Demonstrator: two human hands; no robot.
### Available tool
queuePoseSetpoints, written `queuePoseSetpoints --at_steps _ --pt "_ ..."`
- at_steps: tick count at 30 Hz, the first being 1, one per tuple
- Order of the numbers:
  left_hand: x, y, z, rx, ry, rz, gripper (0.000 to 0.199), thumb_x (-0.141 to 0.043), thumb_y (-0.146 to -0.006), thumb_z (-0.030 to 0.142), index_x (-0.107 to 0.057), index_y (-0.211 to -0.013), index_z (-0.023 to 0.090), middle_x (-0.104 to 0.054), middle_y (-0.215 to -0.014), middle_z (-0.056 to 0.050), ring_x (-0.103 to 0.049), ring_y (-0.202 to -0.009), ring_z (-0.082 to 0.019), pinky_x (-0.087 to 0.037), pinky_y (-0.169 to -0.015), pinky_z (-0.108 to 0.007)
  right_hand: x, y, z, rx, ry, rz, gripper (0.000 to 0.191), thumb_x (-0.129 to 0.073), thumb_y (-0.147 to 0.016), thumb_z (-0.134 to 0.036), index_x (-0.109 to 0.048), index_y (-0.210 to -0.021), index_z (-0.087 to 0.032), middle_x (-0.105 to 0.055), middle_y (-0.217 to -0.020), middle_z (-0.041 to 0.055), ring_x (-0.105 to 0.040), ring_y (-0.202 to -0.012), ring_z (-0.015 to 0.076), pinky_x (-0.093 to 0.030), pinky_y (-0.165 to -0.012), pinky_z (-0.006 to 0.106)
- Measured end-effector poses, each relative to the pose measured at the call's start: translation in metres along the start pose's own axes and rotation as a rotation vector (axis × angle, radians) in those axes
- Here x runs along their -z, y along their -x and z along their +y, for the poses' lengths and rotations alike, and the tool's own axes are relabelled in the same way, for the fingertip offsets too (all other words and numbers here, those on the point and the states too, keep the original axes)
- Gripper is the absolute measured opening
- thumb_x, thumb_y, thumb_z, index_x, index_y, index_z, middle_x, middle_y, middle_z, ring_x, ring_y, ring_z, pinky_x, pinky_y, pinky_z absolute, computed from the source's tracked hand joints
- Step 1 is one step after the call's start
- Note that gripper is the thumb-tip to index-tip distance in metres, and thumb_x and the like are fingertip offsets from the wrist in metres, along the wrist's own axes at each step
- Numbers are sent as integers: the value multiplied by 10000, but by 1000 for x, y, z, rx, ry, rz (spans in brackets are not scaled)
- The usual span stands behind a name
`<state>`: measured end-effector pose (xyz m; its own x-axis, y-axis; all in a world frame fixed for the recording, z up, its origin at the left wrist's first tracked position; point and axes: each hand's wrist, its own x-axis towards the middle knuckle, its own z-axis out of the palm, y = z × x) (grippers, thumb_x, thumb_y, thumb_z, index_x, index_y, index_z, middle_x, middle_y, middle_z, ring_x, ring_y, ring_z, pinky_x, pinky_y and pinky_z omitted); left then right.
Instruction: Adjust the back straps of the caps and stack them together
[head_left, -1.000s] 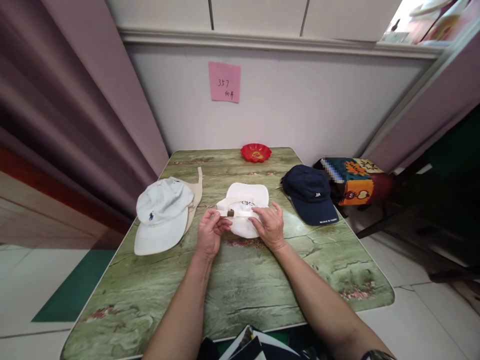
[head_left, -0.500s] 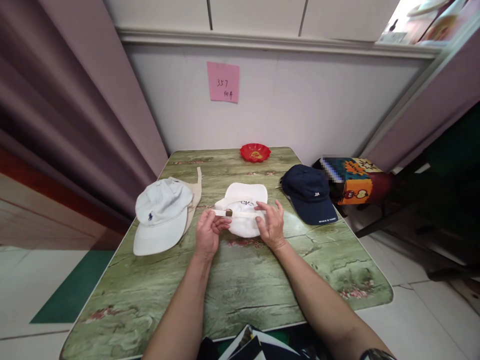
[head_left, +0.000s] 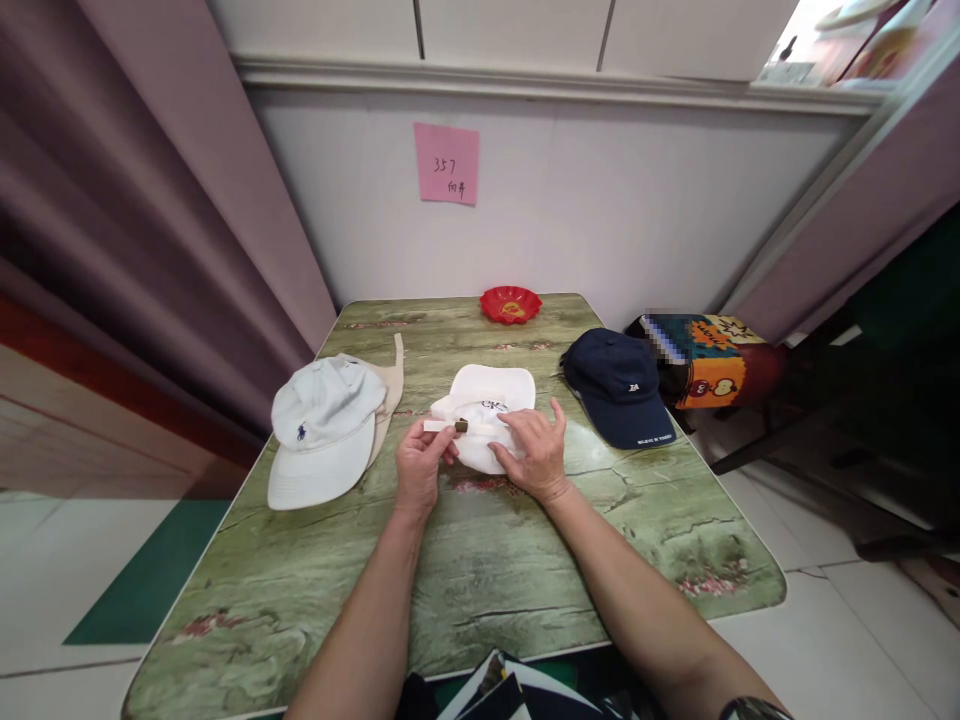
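Wall (head_left: 637, 190): white, beyond the fingers.
Table (head_left: 510, 580): green wood-grain top, beneath the fingers.
Navy cap (head_left: 615, 380): right of the fingers; brim lettering begins "BELIEVE IN".
White cap (head_left: 480, 455): between both hands' fingers; dark lettering, unclear.
Right hand (head_left: 536, 450): thumb and fingers parted at white cap; grip cannot be determined.
Left hand (head_left: 420, 468): fingers closed, pinching strap (head_left: 437, 426) beside buckle (head_left: 461, 426).
Pink note (head_left: 446, 150): on wall, beyond fingers; reads "357".

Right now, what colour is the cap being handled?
The cap is white, clearest in the head view.
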<state>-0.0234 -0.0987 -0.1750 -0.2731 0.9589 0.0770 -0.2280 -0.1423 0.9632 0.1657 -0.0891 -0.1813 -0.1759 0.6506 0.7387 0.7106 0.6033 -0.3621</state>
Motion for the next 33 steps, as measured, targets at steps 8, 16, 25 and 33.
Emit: queuePoseSetpoints --at_steps 8,16,25,33 --pt "-1 1 -2 34 0 -37 261 -773 -725 335 -597 -824 171 -628 -552 34 -530 -459 -91 -391 -439 -179 -6 0 4 33 68 29 173 -612 -929 -358 -683 -1038 -244 -748 -971 29 -657 -968 201 -115 -1189 530" --pt "-1 3 -1 21 3 -78 247 -744 -764 326 -559 -841 181 -641 -563 30 -531 -461 -95 -390 -439 -181 -6 1 4 12 19 44 163 -622 -921 -357 -685 -1023 -246 -750 -958 18 -658 -966 192 -125 -1189 506" --pt "-1 3 -2 9 -37 -105 243 -709 -803 349 -531 -858 192 -624 -552 32 -527 -463 -103 -387 -437 -183 -6 1 4 5 -4 43 225 -622 -911 -371 -661 -1079 -228 -751 -985 37 -659 -972 208 -144 -1181 507" --pt "1 4 5 -519 -642 16 417 -718 -802 331 -589 -1178 202 -581 -1271 -117 -519 -578 -59 -489 -545 -229 -5 2 4 15 -3 33 280 -623 -901 -408 -646 -1108 -220 -743 -1004 50 -656 -983 220 -136 -1181 530"
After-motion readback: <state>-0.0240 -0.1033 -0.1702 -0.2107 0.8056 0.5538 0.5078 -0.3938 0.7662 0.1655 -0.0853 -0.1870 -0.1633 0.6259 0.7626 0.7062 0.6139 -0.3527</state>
